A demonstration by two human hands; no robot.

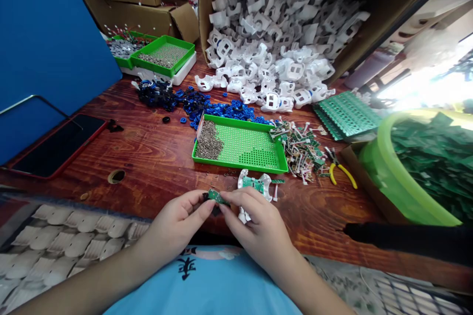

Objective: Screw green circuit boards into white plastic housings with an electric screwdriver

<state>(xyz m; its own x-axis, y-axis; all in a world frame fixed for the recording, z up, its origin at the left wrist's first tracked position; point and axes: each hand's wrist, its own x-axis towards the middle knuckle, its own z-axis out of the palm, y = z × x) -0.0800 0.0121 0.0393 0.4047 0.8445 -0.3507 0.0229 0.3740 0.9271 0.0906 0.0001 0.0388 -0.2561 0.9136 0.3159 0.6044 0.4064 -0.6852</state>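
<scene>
Between my two hands is a small green circuit board (216,196), with dark pieces at its left end and underneath that I cannot make out. My left hand (185,214) pinches its left end between thumb and fingers. From the other side, my right hand (254,211) grips the right end with thumb and forefinger. Just beyond my right fingers lies a white plastic housing (244,177), partly covered by my hand, with a larger green circuit board (254,184) seated in it. A narrow board strip (278,181) lies beside that housing.
A green tray (240,163) of screws stands ahead, with blue rings (236,110) behind. White housings (273,59) spill from a carton. To the right are small boards (305,150), yellow-handled pliers (343,170), a green tub (384,157) and a black tool (402,238). A phone (55,145) lies left.
</scene>
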